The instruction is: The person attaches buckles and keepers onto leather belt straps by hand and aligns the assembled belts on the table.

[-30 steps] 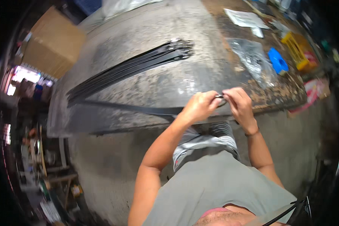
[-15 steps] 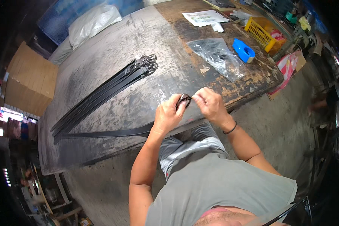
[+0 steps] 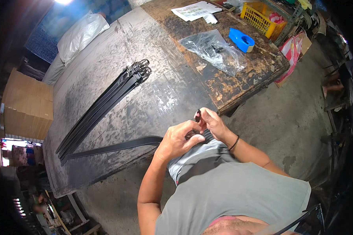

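in the head view, a flat, smooth black strap [image 3: 117, 146] with a dull sheen runs from a bundle of similar straps [image 3: 102, 107] across the table [image 3: 157, 92] to the left hand [image 3: 180, 139], fingers curled on its end; the right hand's [image 3: 213, 124] fingers pinch a small dark piece [image 3: 197, 115].

The right hand [image 3: 213, 124] was withdrawn from above the table [image 3: 153, 47] to above the trousers [image 3: 208, 145]. The left hand [image 3: 177, 140] shifted toward the shirt [image 3: 231, 192].
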Demonstrator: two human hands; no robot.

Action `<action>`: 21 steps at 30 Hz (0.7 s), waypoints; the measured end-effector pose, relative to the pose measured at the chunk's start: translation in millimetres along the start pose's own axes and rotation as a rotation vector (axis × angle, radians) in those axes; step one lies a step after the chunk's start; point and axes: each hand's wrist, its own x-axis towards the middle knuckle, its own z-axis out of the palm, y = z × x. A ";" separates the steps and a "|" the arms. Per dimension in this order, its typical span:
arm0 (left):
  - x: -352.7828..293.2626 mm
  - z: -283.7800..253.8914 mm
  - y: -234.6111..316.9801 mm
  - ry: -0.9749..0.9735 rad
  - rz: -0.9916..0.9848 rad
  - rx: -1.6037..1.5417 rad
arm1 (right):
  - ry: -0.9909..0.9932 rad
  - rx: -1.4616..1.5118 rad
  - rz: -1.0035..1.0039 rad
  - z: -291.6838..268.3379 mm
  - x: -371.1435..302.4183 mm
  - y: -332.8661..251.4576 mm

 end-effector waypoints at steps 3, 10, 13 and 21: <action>0.7 5.3 0.8 0.025 -0.092 0.004 | -0.078 0.433 -0.009 11.7 5.0 -1.5; 12.1 9.6 -5.8 0.185 -0.169 0.012 | -0.004 -0.077 -0.332 14.9 0.4 -33.8; 15.0 9.4 -5.6 0.212 -0.090 0.076 | 0.021 -0.132 -0.361 14.6 -1.6 -36.8; 17.6 9.5 -17.5 0.279 -0.167 0.034 | 0.145 -0.298 -0.551 15.0 11.2 -33.3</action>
